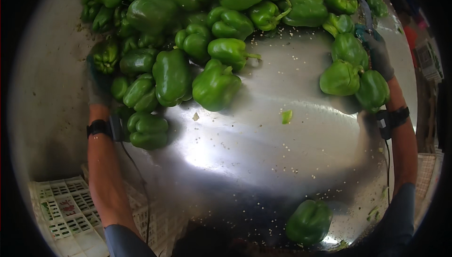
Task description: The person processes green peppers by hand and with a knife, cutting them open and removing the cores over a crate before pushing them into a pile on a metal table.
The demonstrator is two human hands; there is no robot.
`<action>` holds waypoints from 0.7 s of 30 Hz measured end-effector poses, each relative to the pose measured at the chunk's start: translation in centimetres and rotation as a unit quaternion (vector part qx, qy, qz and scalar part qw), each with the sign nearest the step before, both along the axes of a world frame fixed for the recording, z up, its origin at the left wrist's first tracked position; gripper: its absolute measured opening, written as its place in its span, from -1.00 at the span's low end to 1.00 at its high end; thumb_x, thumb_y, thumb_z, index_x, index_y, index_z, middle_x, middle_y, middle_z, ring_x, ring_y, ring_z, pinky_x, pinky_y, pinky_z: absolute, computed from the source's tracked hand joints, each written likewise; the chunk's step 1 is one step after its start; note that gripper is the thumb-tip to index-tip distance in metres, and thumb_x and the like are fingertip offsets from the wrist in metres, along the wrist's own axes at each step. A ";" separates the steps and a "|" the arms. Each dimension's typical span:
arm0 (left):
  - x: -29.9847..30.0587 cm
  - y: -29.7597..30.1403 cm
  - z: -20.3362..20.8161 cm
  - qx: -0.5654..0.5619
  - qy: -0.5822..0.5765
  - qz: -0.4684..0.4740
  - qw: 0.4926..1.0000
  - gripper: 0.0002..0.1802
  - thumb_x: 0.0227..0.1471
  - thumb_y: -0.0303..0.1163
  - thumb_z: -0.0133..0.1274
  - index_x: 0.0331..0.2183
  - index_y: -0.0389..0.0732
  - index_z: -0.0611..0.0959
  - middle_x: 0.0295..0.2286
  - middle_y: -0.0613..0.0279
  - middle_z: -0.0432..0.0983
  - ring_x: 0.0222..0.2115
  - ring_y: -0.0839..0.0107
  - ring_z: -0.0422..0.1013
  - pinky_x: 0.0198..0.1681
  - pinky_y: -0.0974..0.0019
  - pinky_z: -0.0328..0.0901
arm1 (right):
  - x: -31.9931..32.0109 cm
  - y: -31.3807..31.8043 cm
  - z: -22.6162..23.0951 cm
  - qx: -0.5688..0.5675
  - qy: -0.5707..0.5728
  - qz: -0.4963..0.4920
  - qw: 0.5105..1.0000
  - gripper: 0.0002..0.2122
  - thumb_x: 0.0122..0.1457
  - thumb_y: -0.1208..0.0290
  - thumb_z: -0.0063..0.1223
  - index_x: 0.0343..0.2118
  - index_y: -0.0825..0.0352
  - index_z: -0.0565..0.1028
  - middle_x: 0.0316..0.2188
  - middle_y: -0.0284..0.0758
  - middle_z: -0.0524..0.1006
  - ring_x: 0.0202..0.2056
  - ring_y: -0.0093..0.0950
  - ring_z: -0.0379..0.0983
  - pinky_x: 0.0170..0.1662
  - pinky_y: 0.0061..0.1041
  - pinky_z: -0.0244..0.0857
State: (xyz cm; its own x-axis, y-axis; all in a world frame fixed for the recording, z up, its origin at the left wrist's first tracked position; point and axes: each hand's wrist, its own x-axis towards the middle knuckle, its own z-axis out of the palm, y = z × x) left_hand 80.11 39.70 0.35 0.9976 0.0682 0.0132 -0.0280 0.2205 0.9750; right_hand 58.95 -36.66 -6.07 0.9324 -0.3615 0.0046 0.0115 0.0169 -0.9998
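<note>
Green bell peppers (172,78) are filling the top and upper left of the frame, piling against one another on the metal table (235,137). The left hand (98,85) is standing at the pile's outer left edge, its fingers hidden behind peppers; whether it is spread or gripping, I cannot tell. Its place there is probably serving to hem the pile in.

The right hand (379,52) is lying along the outer side of a small pepper cluster (340,78) at upper right. Its fingers are partly showing, but I cannot tell whether they are closing on anything; the curve beside the cluster is likely keeping those round peppers from rolling away. A pale curved strip (366,11) is showing just above this hand, too unclear to name.

A single pepper (308,222) is sitting apart at lower right. Pale specks (294,171) and a green scrap (286,116) are littering the metal between, too small to be blocking much. A white plastic crate (66,205) is sitting at lower left. Cables (140,174) are trailing from both wrist straps (400,115), where they could be catching on peppers.
</note>
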 end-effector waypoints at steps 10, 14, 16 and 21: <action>1.9 -0.8 2.4 0.055 0.041 -0.051 0.996 -0.38 0.55 0.08 -0.18 0.36 -0.10 0.49 0.25 0.20 0.51 0.23 0.23 0.46 0.34 0.06 0.37 | -0.8 -0.6 0.4 0.042 -0.010 0.035 0.998 -0.63 0.37 0.29 0.20 0.12 0.42 0.60 -0.10 -0.30 0.67 -0.10 -0.49 0.65 0.00 -0.44 0.56; 2.6 -2.6 2.6 0.066 0.041 -0.125 0.989 -0.26 0.50 0.24 -0.18 0.38 -0.09 0.47 0.25 0.14 0.50 0.24 0.19 0.45 0.35 -0.01 0.37 | 0.4 -0.6 -0.7 0.027 0.000 0.015 1.000 -0.65 0.37 0.32 0.20 0.11 0.41 0.60 -0.12 -0.32 0.67 -0.14 -0.50 0.65 -0.04 -0.45 0.56; 2.0 -2.5 3.0 0.086 0.060 -0.083 0.991 -0.25 0.50 0.26 -0.19 0.37 -0.09 0.48 0.24 0.15 0.51 0.23 0.19 0.46 0.34 -0.01 0.38 | 0.4 0.2 -0.4 0.032 -0.022 0.010 0.999 -0.67 0.37 0.35 0.20 0.10 0.41 0.61 -0.13 -0.32 0.67 -0.19 -0.51 0.64 -0.09 -0.48 0.55; -0.6 -5.2 3.0 0.075 0.027 -0.085 0.993 -0.27 0.49 0.26 -0.17 0.35 -0.07 0.50 0.22 0.21 0.53 0.20 0.26 0.48 0.34 0.10 0.36 | 0.6 0.0 -1.0 0.039 -0.013 0.028 0.999 -0.64 0.38 0.33 0.20 0.14 0.42 0.58 -0.09 -0.32 0.65 -0.15 -0.49 0.62 -0.04 -0.47 0.54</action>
